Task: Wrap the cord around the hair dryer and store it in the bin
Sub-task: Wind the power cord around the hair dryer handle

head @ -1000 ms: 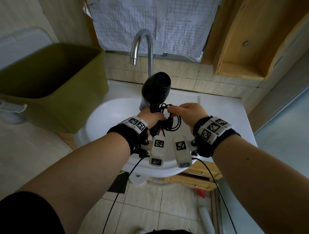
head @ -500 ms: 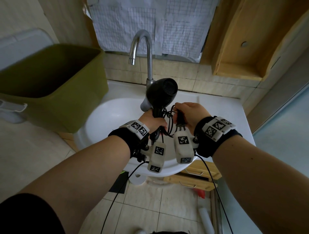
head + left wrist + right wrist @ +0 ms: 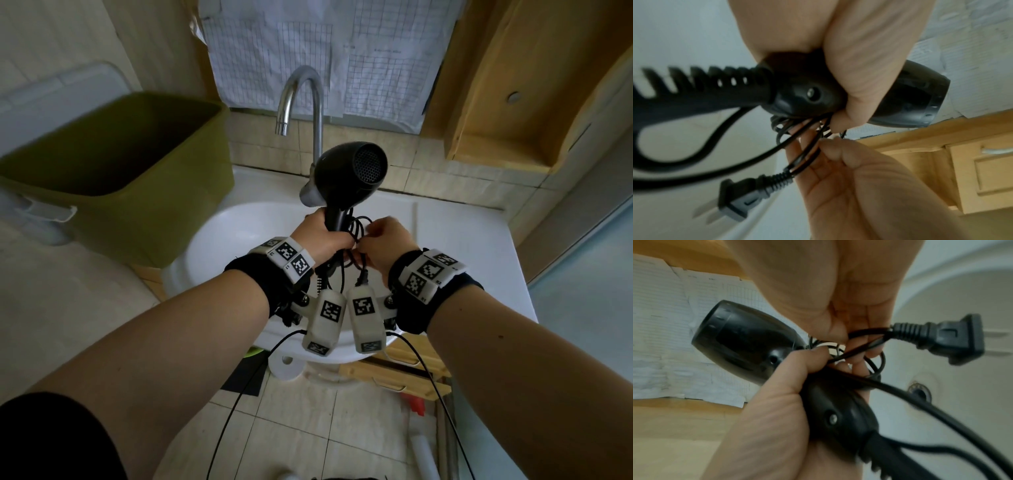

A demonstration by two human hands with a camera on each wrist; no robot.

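A black hair dryer [image 3: 349,174] stands upright over the white sink, its grille end turned to the right. My left hand [image 3: 322,238] grips its handle [image 3: 803,94]. Thin loops of black cord [image 3: 358,229] bunch beside the handle. My right hand [image 3: 383,243] pinches those loops, fingers curled round the cord [image 3: 861,350]. The two-pin plug [image 3: 742,198] dangles free below the hands, also seen as the plug [image 3: 947,339] in the right wrist view. The olive-green bin [image 3: 113,178] sits open to the left, apart from both hands.
A chrome faucet [image 3: 301,102] rises just behind the dryer. The white sink basin [image 3: 239,226] lies below the hands, with its drain [image 3: 918,391]. A wooden shelf [image 3: 507,113] hangs at the upper right. Gridded paper sheets [image 3: 308,58] cover the back wall.
The dryer has risen and turned so its grille end faces right. My right hand has come in closer to the handle with the cord loops, and the plug now hangs below.
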